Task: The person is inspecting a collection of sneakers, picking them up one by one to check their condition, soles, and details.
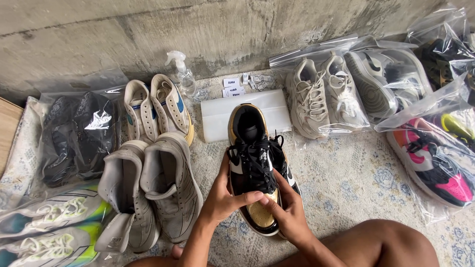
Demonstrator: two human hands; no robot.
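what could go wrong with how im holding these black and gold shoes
Both hands, left and right, pinch only the toe end of the shoes, so the heels could tip and the second shoe might slide off. The loose laces could snag. A dropped pair may knock the spray bottle.

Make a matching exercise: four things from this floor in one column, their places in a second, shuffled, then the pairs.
Things
1. black and gold shoe
2. spray bottle
3. pink and black shoes
4. grey shoes

Places
A. bagged, at the right edge
B. unbagged on the rug, left of the hands
C. upright by the wall
D. held by the left hand and right hand

Pairs: 1-D, 2-C, 3-A, 4-B
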